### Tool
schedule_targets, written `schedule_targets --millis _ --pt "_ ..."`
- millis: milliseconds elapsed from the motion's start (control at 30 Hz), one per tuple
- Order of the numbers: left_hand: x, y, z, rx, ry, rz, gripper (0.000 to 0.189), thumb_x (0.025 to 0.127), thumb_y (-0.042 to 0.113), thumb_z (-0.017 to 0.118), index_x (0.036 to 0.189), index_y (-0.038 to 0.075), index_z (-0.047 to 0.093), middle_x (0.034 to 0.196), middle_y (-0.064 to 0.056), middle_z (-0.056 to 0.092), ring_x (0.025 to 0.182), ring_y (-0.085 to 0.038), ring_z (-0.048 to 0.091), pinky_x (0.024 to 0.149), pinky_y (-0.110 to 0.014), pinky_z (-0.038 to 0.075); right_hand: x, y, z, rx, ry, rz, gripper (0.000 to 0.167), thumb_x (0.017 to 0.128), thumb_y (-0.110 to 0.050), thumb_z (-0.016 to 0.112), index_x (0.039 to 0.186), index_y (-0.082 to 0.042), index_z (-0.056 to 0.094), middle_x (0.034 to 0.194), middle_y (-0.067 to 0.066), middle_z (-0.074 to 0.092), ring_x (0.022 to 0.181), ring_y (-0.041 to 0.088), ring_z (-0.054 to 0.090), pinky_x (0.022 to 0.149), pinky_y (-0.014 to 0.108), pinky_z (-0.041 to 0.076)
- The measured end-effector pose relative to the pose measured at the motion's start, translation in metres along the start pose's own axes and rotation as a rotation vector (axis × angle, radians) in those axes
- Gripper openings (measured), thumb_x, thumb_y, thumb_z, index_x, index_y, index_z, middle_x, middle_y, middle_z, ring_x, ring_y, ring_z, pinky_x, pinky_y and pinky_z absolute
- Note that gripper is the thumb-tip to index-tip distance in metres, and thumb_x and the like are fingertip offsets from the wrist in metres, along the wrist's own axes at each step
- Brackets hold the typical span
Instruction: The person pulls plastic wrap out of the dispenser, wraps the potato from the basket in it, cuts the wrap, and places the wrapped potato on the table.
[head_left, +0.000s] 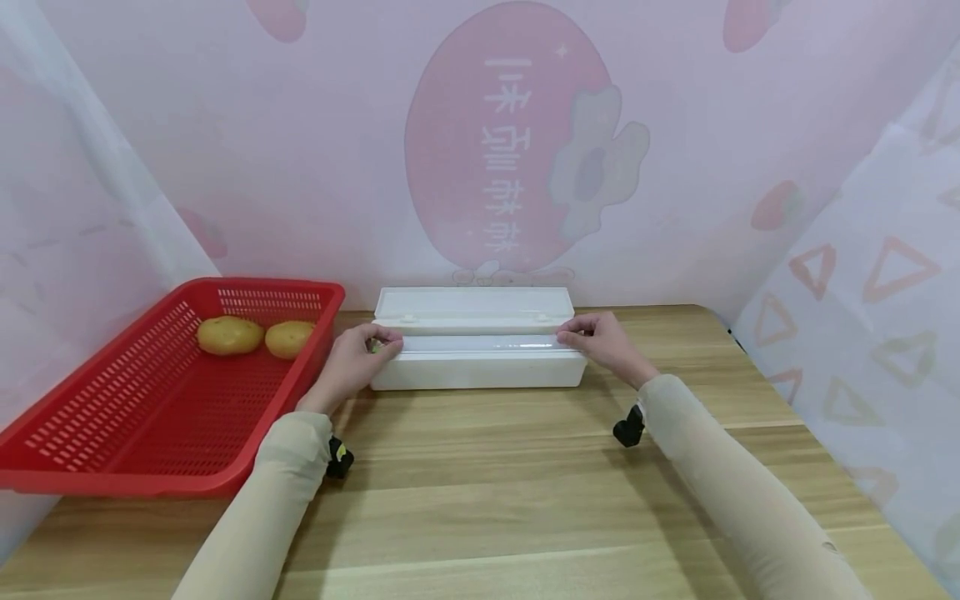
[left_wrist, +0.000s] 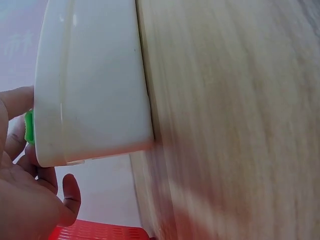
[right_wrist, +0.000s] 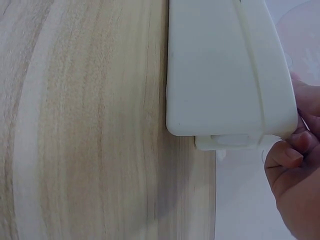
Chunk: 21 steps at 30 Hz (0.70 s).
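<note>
A long white cling film dispenser box (head_left: 480, 372) lies on the table with its hinged lid (head_left: 474, 302) raised at the back. Shiny clear cling film (head_left: 525, 342) shows along its open top. At the left end my left hand (head_left: 351, 360) pinches the film between thumb and fingers. A small green piece (left_wrist: 29, 127) shows beside those fingers in the left wrist view. My right hand (head_left: 606, 343) pinches the film at the other end, with its fingertips right at the rim in the right wrist view. The film's roll is hidden inside the box.
A red perforated plastic basket (head_left: 161, 492) stands on the left of the wooden table (head_left: 480, 500). Two potatoes, one larger (head_left: 230, 335) and one smaller (head_left: 288, 339), lie in it. A pink printed curtain (head_left: 337, 167) hangs close behind the box.
</note>
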<state>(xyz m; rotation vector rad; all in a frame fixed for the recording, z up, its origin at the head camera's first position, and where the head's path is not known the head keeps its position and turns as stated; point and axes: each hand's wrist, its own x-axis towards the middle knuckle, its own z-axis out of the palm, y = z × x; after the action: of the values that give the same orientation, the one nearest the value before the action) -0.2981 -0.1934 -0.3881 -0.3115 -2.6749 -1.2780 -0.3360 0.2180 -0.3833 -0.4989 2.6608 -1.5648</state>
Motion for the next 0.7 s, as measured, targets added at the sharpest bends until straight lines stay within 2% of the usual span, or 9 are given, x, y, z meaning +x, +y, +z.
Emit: schedule_targets --millis 167,333,567,700 --pt "0.0 0.001 0.0 -0.004 0.025 0.042 0.021 0.096 0.022 0.066 0.11 0.006 0.071 0.099 -0.007 0.068 0.082 -0.024 0.05 0.067 -0.035 0.044 0.0 -0.001 -0.001 -0.003 -0.008 0.013 0.023 0.095 -0.021 0.068 0.102 0.001 0.072 0.09 0.015 0.065 0.066 0.014 0.044 0.055 0.024 0.038" --pt "0.001 0.002 0.002 -0.01 0.079 0.062 0.02 0.095 0.021 0.068 0.109 0.007 0.074 0.101 -0.005 0.07 0.085 -0.024 0.05 0.071 -0.036 0.042 0.0 -0.001 -0.002 0.001 0.008 0.013 0.018 0.095 -0.018 0.068 0.1 -0.001 0.071 0.084 0.011 0.064 0.067 0.016 0.047 0.056 0.023 0.04" --pt "0.003 0.006 0.004 -0.036 0.173 0.001 0.018 0.093 0.024 0.071 0.106 0.014 0.077 0.094 -0.003 0.071 0.073 -0.023 0.045 0.06 -0.033 0.036 0.004 -0.002 -0.007 -0.027 0.004 -0.02 0.015 0.095 -0.015 0.067 0.099 -0.001 0.071 0.083 0.011 0.065 0.067 0.017 0.048 0.055 0.024 0.039" --pt "0.004 0.01 0.002 -0.065 0.202 -0.023 0.02 0.092 0.025 0.073 0.107 0.014 0.077 0.097 -0.004 0.072 0.075 -0.023 0.043 0.062 -0.035 0.035 0.005 -0.007 -0.011 -0.042 0.001 -0.032 0.017 0.096 -0.017 0.066 0.1 -0.001 0.071 0.085 0.011 0.065 0.073 0.023 0.05 0.059 0.025 0.04"
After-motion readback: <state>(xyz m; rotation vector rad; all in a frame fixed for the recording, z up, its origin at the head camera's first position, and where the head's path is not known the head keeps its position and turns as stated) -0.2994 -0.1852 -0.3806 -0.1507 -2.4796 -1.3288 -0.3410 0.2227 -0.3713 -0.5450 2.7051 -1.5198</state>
